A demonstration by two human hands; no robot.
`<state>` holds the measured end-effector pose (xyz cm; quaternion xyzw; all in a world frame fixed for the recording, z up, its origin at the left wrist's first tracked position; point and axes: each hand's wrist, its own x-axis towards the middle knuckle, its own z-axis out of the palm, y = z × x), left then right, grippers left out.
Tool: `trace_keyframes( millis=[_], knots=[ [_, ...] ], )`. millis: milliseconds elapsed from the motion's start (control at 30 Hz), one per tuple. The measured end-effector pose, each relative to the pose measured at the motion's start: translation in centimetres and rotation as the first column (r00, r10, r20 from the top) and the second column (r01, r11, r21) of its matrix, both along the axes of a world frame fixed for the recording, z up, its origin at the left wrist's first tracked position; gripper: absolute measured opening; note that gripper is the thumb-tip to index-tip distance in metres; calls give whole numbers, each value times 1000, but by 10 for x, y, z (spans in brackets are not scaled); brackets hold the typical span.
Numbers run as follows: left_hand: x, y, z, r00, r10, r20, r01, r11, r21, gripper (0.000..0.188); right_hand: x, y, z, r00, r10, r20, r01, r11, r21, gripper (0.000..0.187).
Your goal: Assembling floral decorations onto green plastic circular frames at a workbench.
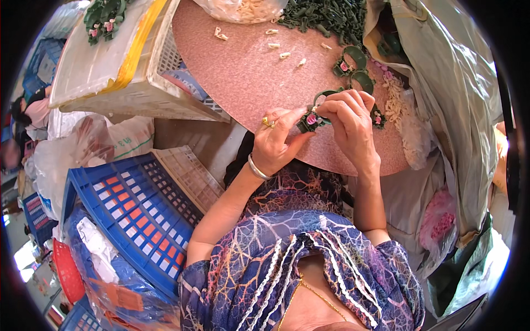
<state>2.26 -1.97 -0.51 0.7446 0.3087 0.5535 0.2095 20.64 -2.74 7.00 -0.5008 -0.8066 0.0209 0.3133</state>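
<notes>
Over the near edge of a pink round table (232, 71), my left hand (276, 138) pinches a dark green ring with a pink rose (311, 119) and small leaves on it. My right hand (350, 118) has its fingers closed at the ring's upper right side, touching it by the flower. Its fingertips hide part of the piece. Beyond my right hand lie green rings with pink flowers (353, 66), and another small flower piece (378, 118) shows just right of that hand. Several short cream pieces (284, 55) are scattered on the tabletop.
A heap of dark green pieces (326, 22) and a clear bag of cream pieces (243, 8) sit at the table's far side. More cream pieces (395, 105) line its right edge beside a grey sack (458, 83). A white crate (160, 83) and blue basket (132, 215) stand left.
</notes>
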Motion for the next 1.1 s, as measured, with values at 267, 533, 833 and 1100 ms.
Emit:
trace_keyframes(
  millis=[267, 533, 833, 1100],
  knots=[
    [-1, 0, -1, 1000, -2, 18, 2, 1000, -4, 55, -4, 1, 0, 999, 11, 51, -12, 1000, 21, 12],
    [-1, 3, -3, 999, 52, 8, -53, 991, 123, 49, -29, -8, -16, 976, -216, 10, 216, 976, -15, 14],
    [6, -6, 6, 907, 262, -330, -263, 964, 43, 60, -7, -18, -4, 909, -373, -184, 388, 920, 51, 25],
    [6, -3, 7, 893, 151, -423, -118, 988, 103, 38, 3, -29, -16, 892, -375, -251, 390, 921, 11, 23]
  ],
)
